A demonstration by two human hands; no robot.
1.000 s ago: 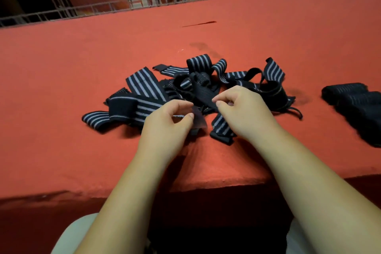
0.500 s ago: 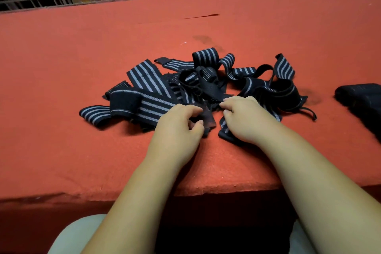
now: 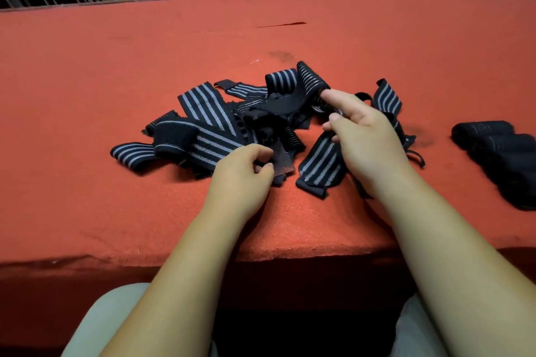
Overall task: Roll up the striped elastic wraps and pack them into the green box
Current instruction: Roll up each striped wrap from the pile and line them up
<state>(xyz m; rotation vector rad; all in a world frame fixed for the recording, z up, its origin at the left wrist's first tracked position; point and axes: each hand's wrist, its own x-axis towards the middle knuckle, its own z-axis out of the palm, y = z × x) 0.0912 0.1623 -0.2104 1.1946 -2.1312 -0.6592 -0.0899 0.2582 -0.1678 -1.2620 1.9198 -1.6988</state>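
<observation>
The loose striped wraps [image 3: 208,113] lie in a tangled heap on the red tabletop [image 3: 87,81], near its front edge where both hands reach them. The left hand [image 3: 242,175] has its grip pinched on a dark end flap [image 3: 280,159] — probably the starting end for a roll. The right hand [image 3: 368,139] has finger and thumb clamped on a raised band [image 3: 311,82], seemingly to draw one wrap free of the tangle. Finished rolls [image 3: 493,142] sit apart at the right — the green box is not in view
</observation>
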